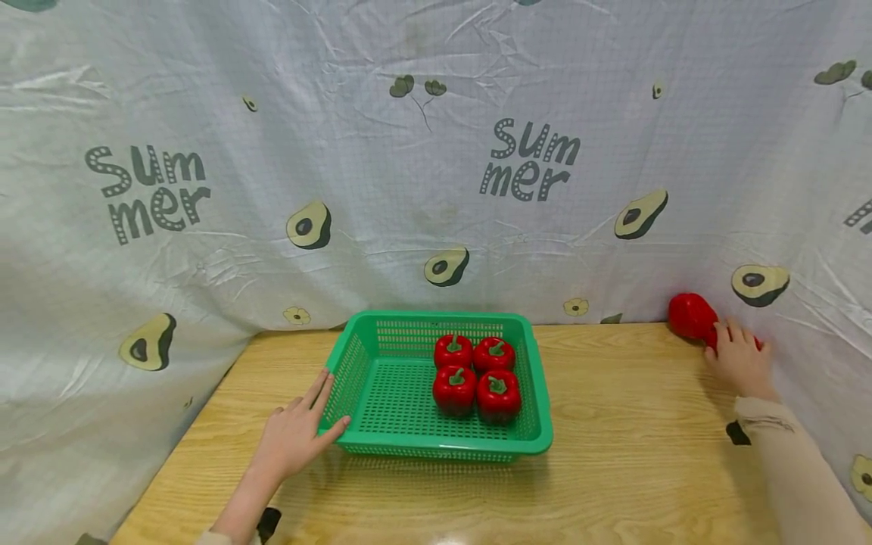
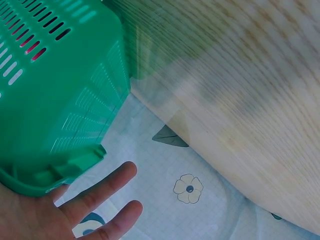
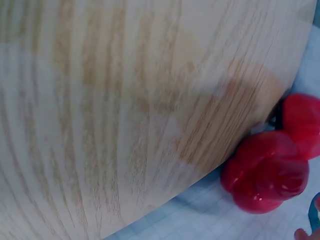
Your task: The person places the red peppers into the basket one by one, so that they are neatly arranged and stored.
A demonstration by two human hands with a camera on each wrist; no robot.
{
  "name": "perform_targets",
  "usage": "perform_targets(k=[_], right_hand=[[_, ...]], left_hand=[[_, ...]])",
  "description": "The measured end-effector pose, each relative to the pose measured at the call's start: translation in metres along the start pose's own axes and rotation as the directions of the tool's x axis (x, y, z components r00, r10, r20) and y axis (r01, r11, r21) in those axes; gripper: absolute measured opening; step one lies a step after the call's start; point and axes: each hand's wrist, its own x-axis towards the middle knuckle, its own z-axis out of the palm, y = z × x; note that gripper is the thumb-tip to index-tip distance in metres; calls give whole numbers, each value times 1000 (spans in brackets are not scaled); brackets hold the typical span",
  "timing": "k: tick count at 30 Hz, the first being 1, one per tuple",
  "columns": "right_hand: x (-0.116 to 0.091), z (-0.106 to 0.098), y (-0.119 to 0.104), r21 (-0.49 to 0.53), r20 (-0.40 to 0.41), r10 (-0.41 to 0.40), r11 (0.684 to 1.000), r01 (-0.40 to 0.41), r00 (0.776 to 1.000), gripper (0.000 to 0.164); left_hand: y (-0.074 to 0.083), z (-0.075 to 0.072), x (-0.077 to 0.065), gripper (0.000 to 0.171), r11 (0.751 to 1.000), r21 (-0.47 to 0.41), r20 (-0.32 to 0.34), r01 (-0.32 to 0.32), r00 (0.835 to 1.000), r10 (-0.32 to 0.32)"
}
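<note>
A green plastic basket [image 1: 436, 446] with slotted walls stands on the table, several red bell peppers [image 1: 455, 390] grouped in its right half. My left hand [image 1: 293, 439] lies against its left front corner, thumb over the rim and fingers stretched out along the side. In the left wrist view, two straight fingers [image 2: 105, 190] extend past the basket's rim [image 2: 30, 187]. At the far right, my right hand [image 1: 741, 362] reaches over red peppers [image 1: 691, 314], partly covering them. The right wrist view has two glossy red peppers [image 3: 265, 170] by the table edge; only fingertips [image 3: 301, 234] show there.
A pale curtain [image 1: 381, 174] printed with avocados and lettering hangs behind the table and along both sides. The wooden table [image 1: 613, 439] extends between the basket and the right-hand peppers.
</note>
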Motion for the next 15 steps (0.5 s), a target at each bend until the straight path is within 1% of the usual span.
perform_targets(k=[6,11,15], right_hand=[[-2,2,8,-4,53,35,999,-35,998,50],[-2,8,14,-19,120,74,997,-72,990,54],[0,9,16,0,117,86,996,-86,989,53]], left_hand=[[0,1,1,72,1000,-7,-8,-2,1000,2],[0,3,0,73,1000,1,-5,-5,1000,5],[0,3,0,72,1000,-8,-8,-4,1000,4]])
